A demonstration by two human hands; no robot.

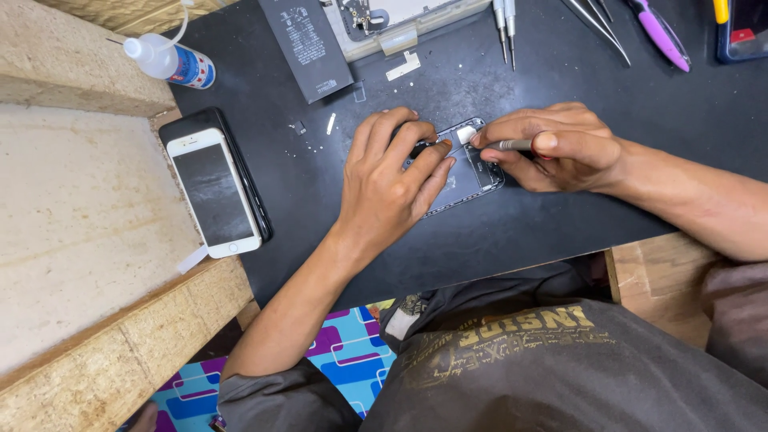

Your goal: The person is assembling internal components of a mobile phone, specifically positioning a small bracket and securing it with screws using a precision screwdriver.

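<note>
Seen from above: a person works at a dark desk (512, 240) covered by a matte black mat. At its centre lies an opened phone body (460, 172), a slim dark rectangle with rounded corners and its insides exposed. The left hand (384, 180) rests flat over the phone's near end, fingers bent and pressing down to steady it, its grip closed on nothing. The right hand (560, 148) pinches a thin metal screwdriver (506, 146) between thumb and fingers, the tip aimed at the top end of the phone, beside a small pale part; whether the tip sits in a screw is too small to tell.

The step in hand looks like fine work on a small fastener or connector. The next move would call for a steady, light touch, with the phone kept from sliding.

To the left, a white-fronted phone (212, 192) with a glossy screen lies on a black one. Farther back are a flat black battery (308, 48), a clear squeeze bottle (168, 60), slender steel tweezers (600, 24) and two small drivers (504, 24).
</note>
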